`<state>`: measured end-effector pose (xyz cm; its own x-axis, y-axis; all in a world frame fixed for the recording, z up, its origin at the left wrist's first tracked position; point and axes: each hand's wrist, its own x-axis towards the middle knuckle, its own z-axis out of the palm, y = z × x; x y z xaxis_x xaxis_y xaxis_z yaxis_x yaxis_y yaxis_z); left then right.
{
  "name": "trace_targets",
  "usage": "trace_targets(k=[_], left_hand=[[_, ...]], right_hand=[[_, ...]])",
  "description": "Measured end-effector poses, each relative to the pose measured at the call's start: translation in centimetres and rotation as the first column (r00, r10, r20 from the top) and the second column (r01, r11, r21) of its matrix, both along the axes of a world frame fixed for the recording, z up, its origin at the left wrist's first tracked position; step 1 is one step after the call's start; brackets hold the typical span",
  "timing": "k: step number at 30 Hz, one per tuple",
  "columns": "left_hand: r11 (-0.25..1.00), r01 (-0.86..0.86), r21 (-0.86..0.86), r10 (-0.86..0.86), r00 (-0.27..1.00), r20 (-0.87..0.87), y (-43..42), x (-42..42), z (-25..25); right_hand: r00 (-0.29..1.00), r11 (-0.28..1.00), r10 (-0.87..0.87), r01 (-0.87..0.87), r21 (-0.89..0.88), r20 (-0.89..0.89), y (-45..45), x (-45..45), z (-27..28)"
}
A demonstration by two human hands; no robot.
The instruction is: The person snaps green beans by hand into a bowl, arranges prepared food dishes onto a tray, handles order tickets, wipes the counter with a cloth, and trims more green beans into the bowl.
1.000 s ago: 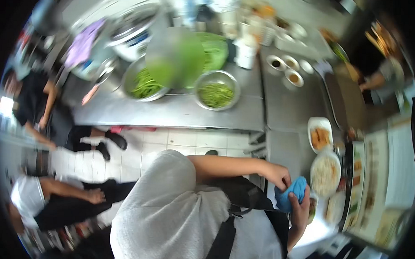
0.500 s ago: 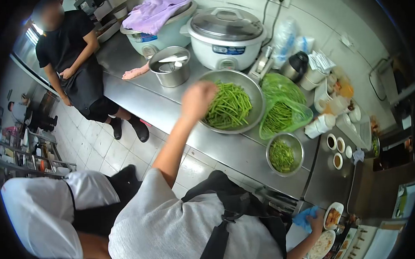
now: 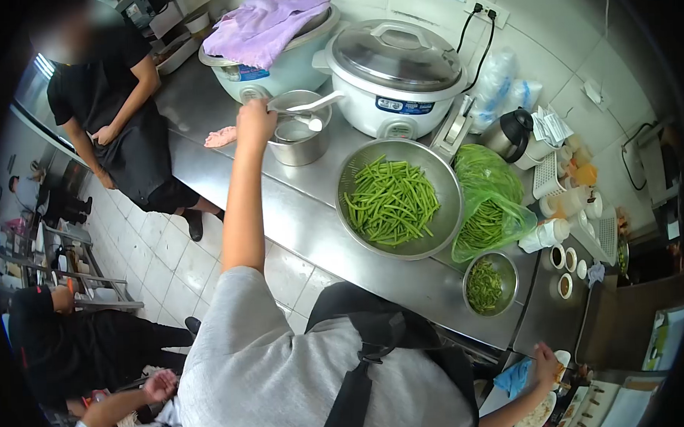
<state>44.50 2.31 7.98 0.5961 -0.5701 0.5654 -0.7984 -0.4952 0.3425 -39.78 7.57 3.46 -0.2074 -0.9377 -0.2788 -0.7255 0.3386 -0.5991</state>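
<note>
My left hand (image 3: pixel 256 122) is closed at the left rim of a steel pot (image 3: pixel 300 149) holding utensils with pale handles; what its fingers grip is too small to make out. Beside the hand lies the pot's pink-wrapped handle (image 3: pixel 220 137). Low on the right, my right hand (image 3: pixel 545 366) is at a blue cloth (image 3: pixel 514 377), its fingers partly hidden, close to a dish of food (image 3: pixel 562 360). Green beans (image 3: pixel 393 202) fill a large steel bowl (image 3: pixel 452 232); a smaller bowl (image 3: pixel 515 283) holds cut greens, and a green bag (image 3: pixel 488 171) contains more beans.
A white rice cooker (image 3: pixel 398 83) and a tub under a purple towel (image 3: pixel 268 26) stand at the back of the steel counter (image 3: pixel 297 215). Bottles and sauce cups (image 3: pixel 564 285) are at the right. One person (image 3: pixel 100 94) stands at left; others are at lower left.
My left hand has moved left from the large bean bowl to the pot. The view has shifted slightly. A co-worker's open hand now shows at the lower left.
</note>
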Motion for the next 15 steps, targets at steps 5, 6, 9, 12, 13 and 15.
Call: trace_targets(k=[5,6,9,12,13,15], left_hand=[[0.997,0.069,-0.027,-0.072,0.991,-0.109,5.7,-3.3,8.0],[0.998,0.031,-0.053,-0.038,0.989,-0.140,6.5,-4.3,8.3],[0.998,0.014,-0.061,-0.020,0.995,-0.102,8.2,-6.0,7.3],[0.982,0.180,-0.055,-0.177,0.983,0.056,9.0,-2.5,-0.9],[0.977,0.181,-0.112,-0.183,0.983,-0.006,9.3,-1.3,-2.8],[0.986,0.153,-0.062,-0.160,0.979,-0.129,10.7,-1.4,-1.6]], right_hand=[[0.995,0.990,0.103,-0.100,-0.094,0.019,-3.4,6.4,3.5],[0.993,0.987,0.118,-0.114,-0.114,0.024,-4.1,7.2,3.6],[0.982,0.971,0.188,-0.187,-0.150,-0.010,-5.0,11.1,4.0],[0.961,0.960,0.274,-0.271,-0.066,0.042,-4.3,15.2,4.4],[0.946,0.949,0.303,-0.289,-0.128,0.112,-3.7,16.6,4.6],[0.930,0.929,0.329,-0.287,-0.235,0.165,-2.7,19.6,5.6]])
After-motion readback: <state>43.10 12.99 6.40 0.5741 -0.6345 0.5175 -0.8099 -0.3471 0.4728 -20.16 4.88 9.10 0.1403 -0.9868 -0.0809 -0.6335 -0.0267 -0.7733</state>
